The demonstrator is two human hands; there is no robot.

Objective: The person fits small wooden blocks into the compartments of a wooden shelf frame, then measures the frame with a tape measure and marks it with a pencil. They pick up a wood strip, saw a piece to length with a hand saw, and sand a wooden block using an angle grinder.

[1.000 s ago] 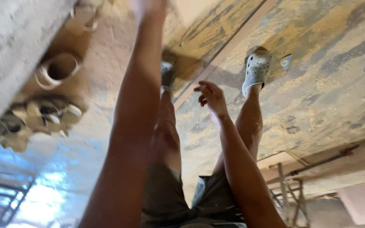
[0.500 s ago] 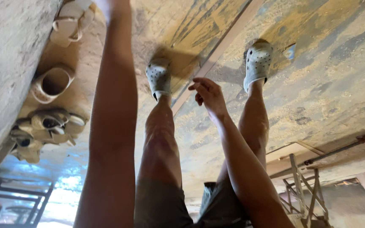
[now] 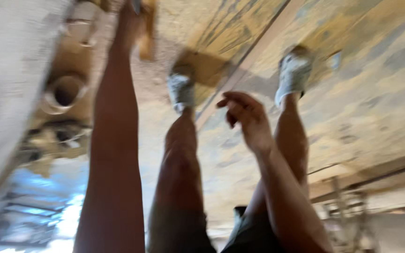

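The view is blurred by motion. My left arm stretches far forward, and my left hand at the top edge seems closed around a yellow-brown object whose shape is unclear. My right hand hovers in front of my legs with its fingers loosely curled and apart, holding nothing. Below them stand my bare legs, with a white clog on each foot, on a worn yellowish board floor.
A rough grey wall runs along the left. Beside it lie a pale ring-shaped pipe piece and a heap of rubble. A metal frame stands at the lower right. A long seam crosses the boards.
The view has tipped, bringing my left hand and the brown object into sight at the top. My right hand has stayed in front of my legs. Blur has grown.
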